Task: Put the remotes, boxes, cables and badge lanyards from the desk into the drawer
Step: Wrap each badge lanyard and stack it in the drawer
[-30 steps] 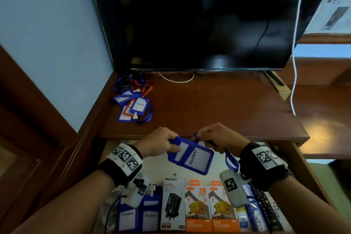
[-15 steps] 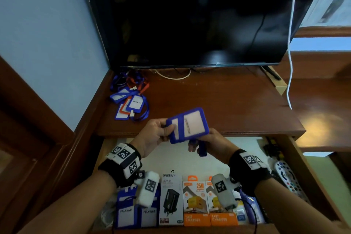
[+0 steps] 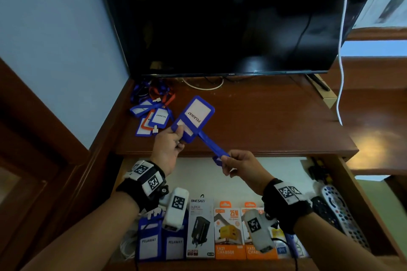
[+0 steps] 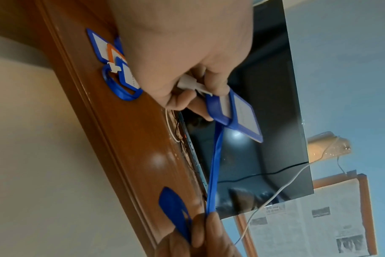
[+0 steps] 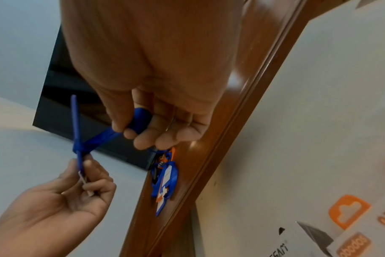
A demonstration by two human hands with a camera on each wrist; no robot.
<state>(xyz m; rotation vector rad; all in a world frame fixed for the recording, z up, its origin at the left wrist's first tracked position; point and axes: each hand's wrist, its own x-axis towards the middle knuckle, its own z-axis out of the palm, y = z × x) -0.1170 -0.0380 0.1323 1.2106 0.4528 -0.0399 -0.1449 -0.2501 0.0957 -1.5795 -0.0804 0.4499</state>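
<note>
My left hand [image 3: 170, 145] pinches the lower end and white clip of a blue badge holder [image 3: 195, 115] marked PELAWAT, held tilted above the desk's front edge. Its blue lanyard strap [image 3: 211, 146] runs taut down to my right hand [image 3: 235, 164], which pinches the strap with a loop sticking out. In the left wrist view the holder [image 4: 242, 113] hangs from my fingers and the strap [image 4: 214, 170] leads to the other hand. The right wrist view shows the strap [image 5: 103, 137] wrapped round the holder's edge. A pile of blue and orange badge lanyards [image 3: 152, 112] lies on the desk's back left.
The open drawer [image 3: 363, 204] below holds two PELAWAT badges [image 3: 161, 242], charger boxes [image 3: 230, 231], a white cable and remotes [image 3: 339, 213] at the right. A dark TV [image 3: 231, 17] stands at the back of the desk. A white cable [image 3: 342, 50] hangs at the right.
The badge holder rose from over the drawer to above the desk edge and swung upright-tilted. My right hand slid down the strap and pulled it taut; my hands moved apart.
</note>
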